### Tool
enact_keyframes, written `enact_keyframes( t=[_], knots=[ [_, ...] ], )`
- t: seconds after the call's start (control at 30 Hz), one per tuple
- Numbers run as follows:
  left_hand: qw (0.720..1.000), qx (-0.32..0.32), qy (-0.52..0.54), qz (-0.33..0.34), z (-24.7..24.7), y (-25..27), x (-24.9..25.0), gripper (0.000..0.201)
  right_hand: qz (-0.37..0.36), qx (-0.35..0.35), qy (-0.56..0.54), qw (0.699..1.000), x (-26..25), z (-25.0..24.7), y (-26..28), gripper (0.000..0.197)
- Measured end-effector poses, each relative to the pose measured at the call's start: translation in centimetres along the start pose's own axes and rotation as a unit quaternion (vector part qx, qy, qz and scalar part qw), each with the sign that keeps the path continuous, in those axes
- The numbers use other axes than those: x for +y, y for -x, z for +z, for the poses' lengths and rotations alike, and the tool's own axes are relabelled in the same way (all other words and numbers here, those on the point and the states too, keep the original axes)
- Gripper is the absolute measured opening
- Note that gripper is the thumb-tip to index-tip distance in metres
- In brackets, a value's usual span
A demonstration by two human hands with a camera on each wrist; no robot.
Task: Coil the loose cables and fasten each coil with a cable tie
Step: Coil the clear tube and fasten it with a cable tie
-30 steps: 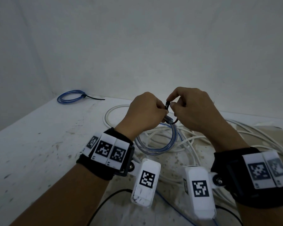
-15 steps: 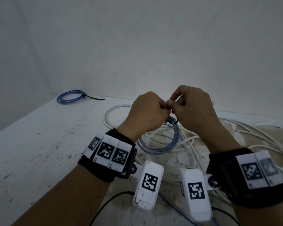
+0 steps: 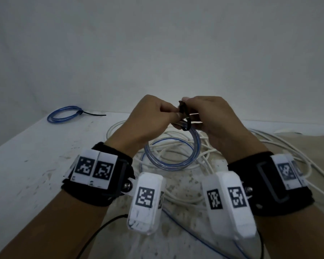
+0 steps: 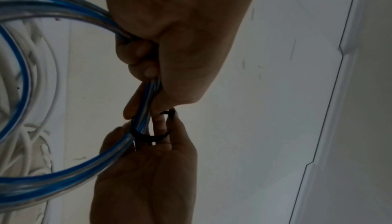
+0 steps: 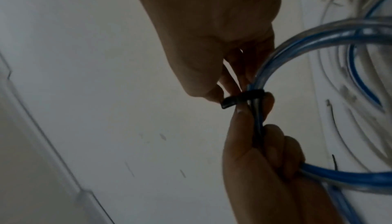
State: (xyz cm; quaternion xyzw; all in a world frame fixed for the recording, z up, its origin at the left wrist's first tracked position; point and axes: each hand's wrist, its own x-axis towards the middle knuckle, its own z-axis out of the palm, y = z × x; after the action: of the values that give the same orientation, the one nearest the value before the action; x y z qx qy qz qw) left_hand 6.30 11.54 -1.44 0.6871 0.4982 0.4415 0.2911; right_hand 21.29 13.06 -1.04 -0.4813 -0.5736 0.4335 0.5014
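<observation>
Above the table my left hand [image 3: 173,116] grips a coil of clear-blue cable [image 3: 176,161] at its top, fingers curled round the bundled strands [image 4: 146,100]. A black cable tie [image 3: 184,118] is looped round that bundle just beside my left fingers [image 5: 252,94]. My right hand [image 3: 188,104] pinches the tie's end between thumb and fingertips [image 5: 214,92]. The tie's loop [image 4: 148,137] still stands a little slack around the strands. The rest of the coil hangs below both hands.
A tangle of loose white cables [image 3: 241,144] covers the table behind and to the right of my hands. A second blue coil [image 3: 64,114], bound with a black tie, lies at the far left by the wall. A thin blue cable [image 3: 187,228] and a black lead [image 3: 101,228] run near me.
Both hands have drawn closer together and risen slightly. The tie's loop looks smaller round the bundle, and its end now pokes up between my fingers.
</observation>
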Motion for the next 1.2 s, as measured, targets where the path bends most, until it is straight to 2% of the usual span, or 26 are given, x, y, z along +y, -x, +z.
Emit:
enact_keyframes(
  t=[0.1,0.23,0.33,0.43,0.53,0.63,0.7,0.77,0.9,0.97,1.03,1.2],
  knots=[
    [1.000,-0.009,0.002,0.012,0.2,0.2,0.3,0.012,0.041,-0.048,-0.092,0.994,-0.8,-0.4,0.6,0.014],
    [1.000,-0.006,0.002,0.025,0.8,0.4,0.2,0.015,0.064,-0.010,-0.139,0.988,-1.0,-0.3,0.4,0.017],
    [1.000,0.014,0.006,0.024,1.2,0.3,0.0,0.016,0.052,0.014,-0.103,0.993,-1.1,-0.7,0.2,0.020],
    [0.999,0.005,0.026,0.021,1.7,0.4,0.1,0.015,0.044,0.031,-0.074,0.996,-1.3,-1.4,0.0,0.023],
    [0.999,0.002,0.036,0.021,2.0,0.6,0.4,0.015,0.018,0.052,-0.002,0.998,-1.1,-1.8,-0.2,0.022],
    [0.998,-0.003,0.063,0.011,2.2,0.9,0.8,0.016,-0.022,0.097,0.070,0.993,-0.6,-1.6,-0.3,0.025],
    [0.997,0.002,0.079,0.004,2.3,1.0,1.0,0.017,-0.028,0.117,0.079,0.990,-0.3,-1.4,-0.4,0.026],
    [0.996,0.026,0.087,-0.016,2.5,0.9,1.0,0.016,-0.020,0.103,0.063,0.993,-0.4,-1.3,-0.5,0.025],
    [0.988,0.072,0.106,-0.085,2.6,0.7,0.5,0.015,-0.010,0.004,0.057,0.998,-0.7,-1.2,-0.2,0.026],
    [0.985,0.077,0.117,-0.100,2.4,0.6,0.3,0.014,-0.030,-0.027,0.070,0.997,-0.7,-1.2,-0.1,0.017],
    [0.986,0.080,0.107,-0.095,2.3,0.5,0.2,0.014,-0.042,-0.033,0.088,0.995,-0.6,-1.2,-0.1,0.009],
    [0.994,0.041,0.086,-0.055,2.2,0.6,0.4,0.014,-0.077,0.027,0.155,0.984,-0.6,-1.5,-0.7,0.017]
  ],
)
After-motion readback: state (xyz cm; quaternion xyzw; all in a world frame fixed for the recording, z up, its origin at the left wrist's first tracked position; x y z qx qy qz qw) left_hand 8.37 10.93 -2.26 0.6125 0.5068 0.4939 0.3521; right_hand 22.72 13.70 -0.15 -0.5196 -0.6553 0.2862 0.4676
